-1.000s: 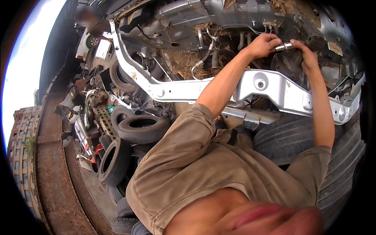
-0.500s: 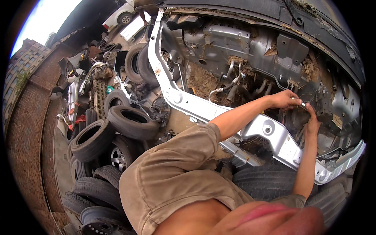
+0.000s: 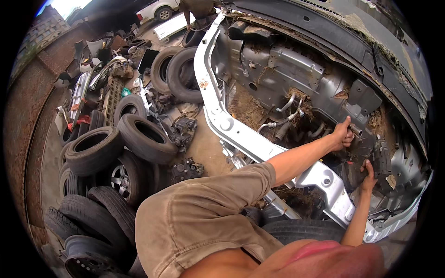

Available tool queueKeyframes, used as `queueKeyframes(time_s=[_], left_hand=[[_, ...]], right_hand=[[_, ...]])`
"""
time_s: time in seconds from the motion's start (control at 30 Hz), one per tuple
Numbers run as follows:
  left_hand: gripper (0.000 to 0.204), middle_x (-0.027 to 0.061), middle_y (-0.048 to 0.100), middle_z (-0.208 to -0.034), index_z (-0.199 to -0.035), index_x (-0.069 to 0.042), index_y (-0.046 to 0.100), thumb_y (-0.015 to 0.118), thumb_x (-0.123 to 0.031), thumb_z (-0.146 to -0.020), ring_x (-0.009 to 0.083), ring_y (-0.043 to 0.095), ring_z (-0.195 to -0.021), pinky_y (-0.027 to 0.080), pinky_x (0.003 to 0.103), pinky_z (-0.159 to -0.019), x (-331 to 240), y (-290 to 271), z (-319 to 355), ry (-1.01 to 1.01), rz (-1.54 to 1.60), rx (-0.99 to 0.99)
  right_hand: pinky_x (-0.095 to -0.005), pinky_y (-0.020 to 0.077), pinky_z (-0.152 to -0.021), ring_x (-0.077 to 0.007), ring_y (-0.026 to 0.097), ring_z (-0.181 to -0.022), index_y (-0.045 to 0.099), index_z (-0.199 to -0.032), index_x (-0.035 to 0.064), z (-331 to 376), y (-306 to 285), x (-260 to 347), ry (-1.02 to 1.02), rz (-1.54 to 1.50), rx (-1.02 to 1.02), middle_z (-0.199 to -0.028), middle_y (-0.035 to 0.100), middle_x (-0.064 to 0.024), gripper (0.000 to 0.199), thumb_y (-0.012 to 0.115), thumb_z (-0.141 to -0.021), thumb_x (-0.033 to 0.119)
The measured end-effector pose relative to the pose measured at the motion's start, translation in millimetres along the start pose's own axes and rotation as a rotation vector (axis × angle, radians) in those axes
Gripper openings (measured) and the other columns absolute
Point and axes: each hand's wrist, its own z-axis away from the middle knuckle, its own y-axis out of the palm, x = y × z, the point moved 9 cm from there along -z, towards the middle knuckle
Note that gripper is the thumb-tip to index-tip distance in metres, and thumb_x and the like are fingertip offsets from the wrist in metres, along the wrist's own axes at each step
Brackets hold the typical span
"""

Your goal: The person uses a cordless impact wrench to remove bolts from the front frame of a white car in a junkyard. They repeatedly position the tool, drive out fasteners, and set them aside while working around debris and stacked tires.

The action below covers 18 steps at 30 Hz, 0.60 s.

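Note:
Deep in the bare front end of a car, my left hand (image 3: 342,135) is closed with its thumb raised. A short shiny metal cylinder (image 3: 356,129) sticks out from the fist; the rest of it is hidden. Below and nearer, my right hand (image 3: 368,176) is empty, its fingers apart, beside dark parts of the engine bay. Both forearms reach over the silver metal frame (image 3: 259,143) across the car's front. Beyond my left hand stands the grey firewall (image 3: 320,95), with bent metal pipes (image 3: 289,104) and dry debris (image 3: 248,103).
Piled tyres (image 3: 146,139) lie on the left, one with an alloy wheel (image 3: 121,180). Loose greasy car parts (image 3: 185,170) sit on the ground beside the frame. Scrap (image 3: 99,76) is heaped by the brick wall (image 3: 28,129). Another person (image 3: 197,7) stands at the back near a white vehicle (image 3: 157,11).
My hands, close together before at a small pale piece, are now apart. The left closes with its thumb up; the right has dropped nearer to me. The view has shifted.

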Motion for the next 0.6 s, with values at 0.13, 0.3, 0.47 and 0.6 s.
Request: queueKeyframes(time_s=[0.13, 0.3, 0.47, 0.6], left_hand=[[0.052, -0.0040, 0.027, -0.047, -0.070, -0.014, 0.042, 0.031, -0.060, -0.093, 0.0100, 0.020, -0.037, 0.018, 0.027, -0.040, 3, -8, 1, -0.012, 0.008, -0.051], [0.049, -0.0039, 0.026, -0.045, -0.064, -0.014, 0.041, 0.038, -0.053, -0.093, 0.0104, 0.021, -0.036, 0.018, 0.027, -0.040, 12, 5, -11, -0.061, -0.120, 0.094], [0.043, -0.0042, 0.027, -0.045, -0.069, -0.014, 0.043, 0.041, -0.048, -0.094, 0.0090, 0.021, -0.036, 0.019, 0.026, -0.039, -12, 3, 3, 0.033, -0.181, 0.081], [0.034, -0.0026, 0.029, -0.046, -0.074, -0.013, 0.043, 0.053, -0.041, -0.091, 0.0093, 0.024, -0.037, 0.020, 0.025, -0.038, -17, 20, 19, 0.116, -0.235, 0.097]], right_hand=[[-0.0251, 0.0400, -0.058, -0.0112, 0.049, -0.060, 0.061, -0.098, 0.0003, 13, 10, 0, -0.060, 0.235, 0.127, -0.073, 0.055, -0.0023, 0.021, 0.065, -0.082, 0.013], [-0.0255, 0.0410, -0.056, -0.0111, 0.050, -0.059, 0.062, -0.108, 0.0002, 24, 20, 20, -0.185, 0.449, 0.137, -0.076, 0.058, -0.0024, 0.030, 0.065, -0.082, 0.013], [-0.0265, 0.0416, -0.056, -0.0110, 0.050, -0.059, 0.061, -0.085, 0.0005, 18, 30, 11, -0.040, 0.405, 0.197, -0.071, 0.056, -0.0011, 0.014, 0.067, -0.082, 0.013], [-0.0276, 0.0436, -0.062, -0.0124, 0.054, -0.063, 0.062, -0.087, 0.0020, 27, 14, 8, -0.018, 0.529, 0.188, -0.074, 0.060, -0.0032, 0.014, 0.067, -0.081, 0.014]])
